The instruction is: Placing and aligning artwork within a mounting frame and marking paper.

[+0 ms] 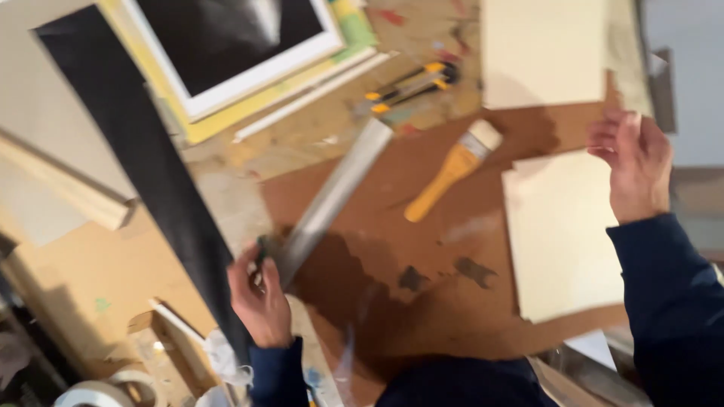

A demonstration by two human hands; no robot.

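Two hands in view, frame blurred. Far left we see a long black strip (143,166) running diagonally along the bench edge, with tape rolls (98,390) bottom left. Our left hand (260,298) is curled around the near end of a metal ruler (332,200), which angles up-right across the brown board (422,249). A yellow-handled brush (451,169) lies flat just right of it; open board between them. A yellow utility knife (411,84) sits above. Our right hand (637,169), fingers loosely spread, touches the top edge of a cream sheet (562,234) (grip unclear).
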